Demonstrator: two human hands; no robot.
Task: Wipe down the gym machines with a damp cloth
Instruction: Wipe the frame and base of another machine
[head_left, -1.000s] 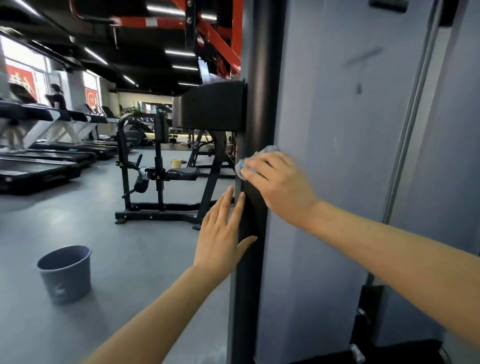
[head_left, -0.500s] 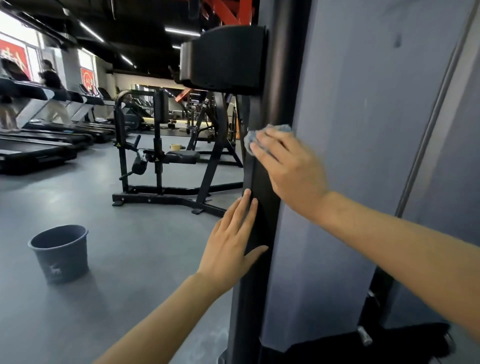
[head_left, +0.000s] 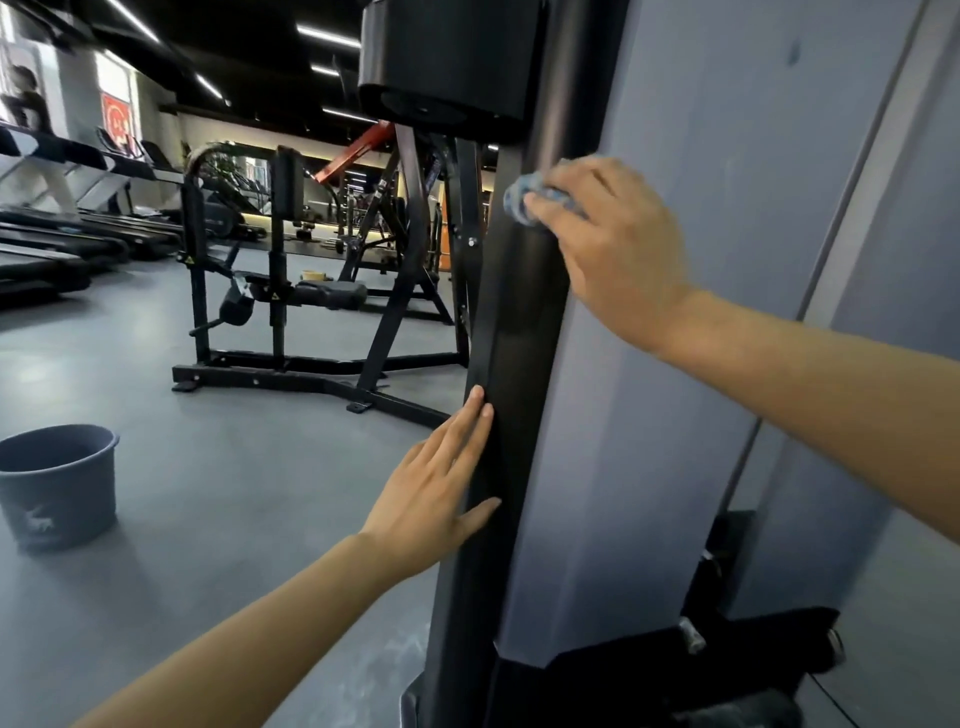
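Head view: a person wipes a gym machine, both bare forearms reaching in from the bottom edge of the frame. The right hand (head_left: 618, 244), upper right of centre, has its fingers bent over a bunched blue cloth (head_left: 517, 200) and presses it against a smooth, glossy black post (head_left: 524, 322) that runs top to bottom through the middle. Only the cloth's crumpled left edge shows past the fingertips.

Lower centre, the left hand (head_left: 436, 493) lies flat against the post's left face, fingers straight and together and the thumb spread wide, holding nothing.

A matte grey panel (head_left: 675, 415) with flat, angled faces fills the right side, touching the post. At top centre a black, rounded box-shaped housing (head_left: 452, 57) juts left from the post.

At the left edge a round grey plastic bucket (head_left: 57, 493), printed with a small pale deer, stands on the smooth grey floor (head_left: 208, 493), well apart from the post. Behind it, mid-frame, stands a black tubular-steel machine (head_left: 291, 332) with padded seats. A row of treadmills (head_left: 52, 244) lines the upper left.
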